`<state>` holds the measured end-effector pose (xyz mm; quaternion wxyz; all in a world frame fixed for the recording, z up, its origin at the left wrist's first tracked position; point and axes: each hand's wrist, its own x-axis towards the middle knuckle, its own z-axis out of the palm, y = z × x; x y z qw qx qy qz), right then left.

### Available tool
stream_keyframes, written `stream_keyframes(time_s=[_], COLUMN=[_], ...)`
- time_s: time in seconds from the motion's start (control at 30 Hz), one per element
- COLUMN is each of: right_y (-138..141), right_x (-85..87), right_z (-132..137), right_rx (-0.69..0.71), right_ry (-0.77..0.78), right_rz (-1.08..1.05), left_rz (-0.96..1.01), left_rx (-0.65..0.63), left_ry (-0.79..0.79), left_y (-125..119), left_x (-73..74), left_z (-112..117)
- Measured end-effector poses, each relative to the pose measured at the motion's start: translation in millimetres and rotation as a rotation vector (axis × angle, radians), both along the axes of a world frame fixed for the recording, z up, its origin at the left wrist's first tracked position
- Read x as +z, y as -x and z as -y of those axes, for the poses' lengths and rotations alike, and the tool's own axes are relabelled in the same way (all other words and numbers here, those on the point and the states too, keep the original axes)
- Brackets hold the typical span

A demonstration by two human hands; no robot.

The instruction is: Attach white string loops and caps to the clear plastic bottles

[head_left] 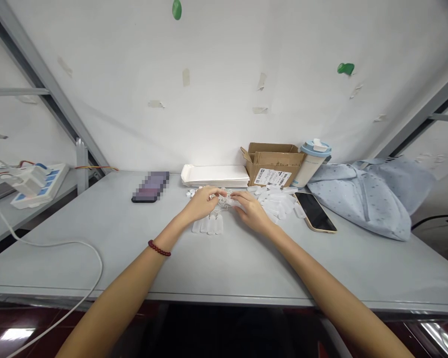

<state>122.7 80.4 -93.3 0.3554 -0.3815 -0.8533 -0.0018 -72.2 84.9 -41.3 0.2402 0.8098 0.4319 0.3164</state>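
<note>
My left hand (204,203), below a wrist with a dark red bead bracelet (159,248), has its thumb and fingers drawn together over a small tangle of clear and white pieces (224,201). From the other side my right hand (252,211) reaches the same tangle with bent fingers pinched inward. What either set of fingertips grips is too small to make out. Just below them lie several translucent white tags (209,225) in a row, with thin loops at their tops. A loose heap of similar translucent pieces (278,204) spreads beyond my right hand.
Behind the hands are a stack of white card trays (214,175), an open cardboard box (274,164) and a blue-lidded cup (311,164). Phones lie left (151,187) and right (315,212). A pale blue cloth bag (362,199) slumps at right; a white cable (59,243) crosses the table's left.
</note>
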Motion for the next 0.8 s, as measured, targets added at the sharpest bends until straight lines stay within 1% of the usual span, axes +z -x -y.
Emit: stream_keyframes(time_s=[0.13, 0.23, 0.4, 0.63, 0.8], right_y=[-1, -2, -4, -9, -11], right_x=[-1.1, -1.0, 1.8, 11.1, 6.2], right_z=[-2, -4, -5, -6, -8], right_rx=[-0.016, -0.039, -0.081, -0.132, -0.101], right_ry=[-0.042, -0.061, -0.052, 0.026, 0.106], right_rz=[-0.045, -0.094, -0.155, -0.210, -0.203], left_rz=[-0.129, -0.161, -0.184, -0.203, -0.164], left_rx=[0.017, 0.021, 0.079, 0.192, 0.244], left_ry=[-0.164, -0.226, -0.245, -0.244, -0.270], left_y=[0, 1, 2, 7, 8], left_x=[-8.0, -12.3, -13.3, -12.4, -12.2], left_z=[-3, -6, -8, -11, -12])
